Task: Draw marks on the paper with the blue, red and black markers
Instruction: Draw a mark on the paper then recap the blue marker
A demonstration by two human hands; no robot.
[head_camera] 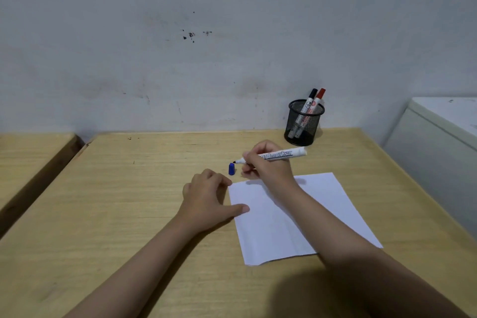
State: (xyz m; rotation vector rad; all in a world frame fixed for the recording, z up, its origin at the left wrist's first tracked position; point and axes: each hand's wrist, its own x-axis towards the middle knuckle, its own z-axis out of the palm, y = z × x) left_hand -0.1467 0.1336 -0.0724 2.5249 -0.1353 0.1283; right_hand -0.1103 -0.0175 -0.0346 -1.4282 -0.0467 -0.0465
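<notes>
A blank white paper (pixel 289 217) lies on the wooden table (pixel 129 201), right of centre. My right hand (pixel 268 165) grips an uncapped white marker (pixel 286 155) above the paper's far edge, with its dark tip pointing left. The marker's blue cap (pixel 231 169) stands on the table just left of the tip. My left hand (pixel 209 201) rests flat on the table, thumb on the paper's left edge. The black marker (pixel 309 102) and the red marker (pixel 317 102) stand capped in a black mesh cup (pixel 304 126) at the back right.
A grey-white wall (pixel 206 46) runs right behind the table. A second wooden surface (pixel 31 160) sits to the left across a narrow gap. A white cabinet (pixel 438 142) stands close to the table's right edge.
</notes>
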